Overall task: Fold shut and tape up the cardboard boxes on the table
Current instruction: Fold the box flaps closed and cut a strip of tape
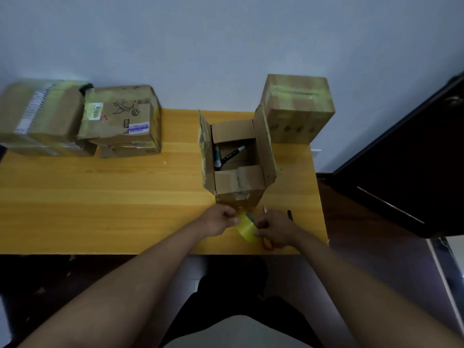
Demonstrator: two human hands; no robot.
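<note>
at the table's near edge we're gripping the tape roll (246, 227) with both the left hand (221, 219) and right hand (275, 229), fingers curled on it, picking for the loose end; we're better off folding the open box (238, 162) flaps first.

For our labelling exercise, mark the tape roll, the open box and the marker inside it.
tape roll (247, 228), head view, on its yellow outer side.
open box (239, 195), head view, on its near wall.
marker (232, 154), head view, on its black barrel.

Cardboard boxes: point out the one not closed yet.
The box nearest the hands, flaps standing up, markers visible inside. The other boxes are already closed.
</note>
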